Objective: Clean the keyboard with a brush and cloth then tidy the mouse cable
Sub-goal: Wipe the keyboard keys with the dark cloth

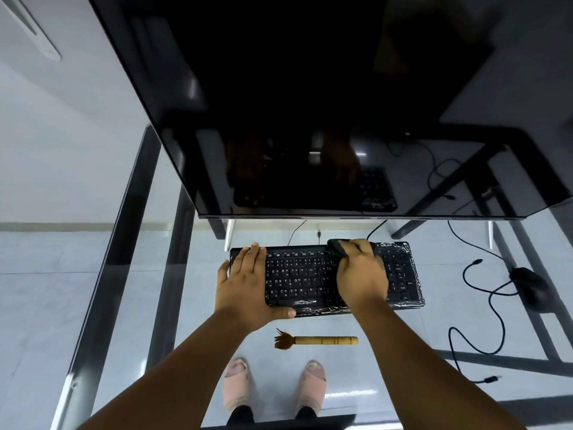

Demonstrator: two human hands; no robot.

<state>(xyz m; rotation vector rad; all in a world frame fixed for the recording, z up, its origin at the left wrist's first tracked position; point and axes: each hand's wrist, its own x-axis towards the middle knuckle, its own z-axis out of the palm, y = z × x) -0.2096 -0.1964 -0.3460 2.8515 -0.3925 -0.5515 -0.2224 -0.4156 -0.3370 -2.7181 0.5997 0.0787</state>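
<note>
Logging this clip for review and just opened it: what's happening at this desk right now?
A person stands at a glass desk wiping a black keyboard. The right hand presses a dark cloth on the keyboard's upper edge, near the number pad. The left hand lies flat on the keyboard's left end, steadying it. The wooden brush lies on the glass in front of the keyboard, untouched. The mouse sits to the right, its cable sprawled in loose loops, not yet tidied.

Black keyboard (310, 280) (white-streaked edges), tan-handled brush (316, 340), seemingly black cloth (338, 248), black mouse (531, 285)
</note>
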